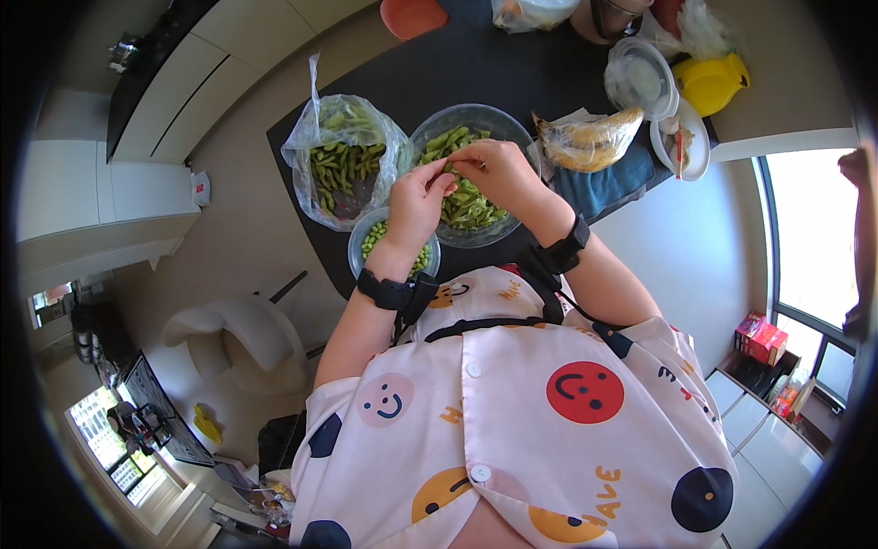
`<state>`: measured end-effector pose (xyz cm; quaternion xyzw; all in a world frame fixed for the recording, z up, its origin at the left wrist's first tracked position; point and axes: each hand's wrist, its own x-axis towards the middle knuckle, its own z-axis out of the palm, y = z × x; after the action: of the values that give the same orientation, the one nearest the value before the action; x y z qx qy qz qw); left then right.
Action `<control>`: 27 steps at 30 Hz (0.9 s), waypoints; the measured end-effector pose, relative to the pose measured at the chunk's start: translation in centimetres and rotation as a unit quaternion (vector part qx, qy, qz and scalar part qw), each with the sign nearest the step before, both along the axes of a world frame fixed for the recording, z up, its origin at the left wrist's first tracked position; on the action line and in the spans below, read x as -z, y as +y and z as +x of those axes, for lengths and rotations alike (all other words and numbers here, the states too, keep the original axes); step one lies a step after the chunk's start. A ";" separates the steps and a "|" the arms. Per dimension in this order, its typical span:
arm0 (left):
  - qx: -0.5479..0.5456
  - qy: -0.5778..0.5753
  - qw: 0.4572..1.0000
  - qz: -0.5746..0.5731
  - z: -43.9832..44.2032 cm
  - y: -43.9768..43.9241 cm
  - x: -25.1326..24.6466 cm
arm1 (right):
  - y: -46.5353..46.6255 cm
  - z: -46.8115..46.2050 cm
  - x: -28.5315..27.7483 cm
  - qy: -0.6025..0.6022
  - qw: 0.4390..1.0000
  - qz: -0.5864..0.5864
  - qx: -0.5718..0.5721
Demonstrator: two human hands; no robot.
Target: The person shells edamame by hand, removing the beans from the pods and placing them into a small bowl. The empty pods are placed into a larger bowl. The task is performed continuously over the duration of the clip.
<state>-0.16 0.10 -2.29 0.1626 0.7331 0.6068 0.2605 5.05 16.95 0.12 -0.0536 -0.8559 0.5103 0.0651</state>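
My left hand and my right hand meet fingertip to fingertip over a large clear bowl of green soybean pods and hulls. The fingers of both are pinched around something green and small, seemingly a pod, mostly hidden by them. Below my left hand, partly covered by its wrist, a smaller clear bowl holds shelled green beans. To the left, an open clear plastic bag contains whole pods. Each wrist wears a black strap.
Right of the large bowl lie plastic-wrapped bananas and a folded blue cloth. Farther right are a clear lidded container, a white bowl and a yellow container. The dark table's edge runs along the left.
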 end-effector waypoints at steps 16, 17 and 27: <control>-0.016 -0.042 0.995 0.089 -0.3 -0.1 -0.7 | -0.4 -0.4 -1.3 -0.029 0.997 -0.075 -0.007; -0.019 -0.036 0.995 0.089 -0.2 -0.1 -0.6 | -0.5 -0.6 -1.2 -0.039 0.995 -0.088 -0.005; -0.030 -0.006 0.996 0.082 0.2 0.3 0.6 | -0.6 -0.8 0.9 -0.062 0.988 -0.138 0.039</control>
<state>0.05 0.43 -2.90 0.1579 0.6838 0.6733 0.2327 4.20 16.30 -0.78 -0.1271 -0.7770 0.6161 0.0233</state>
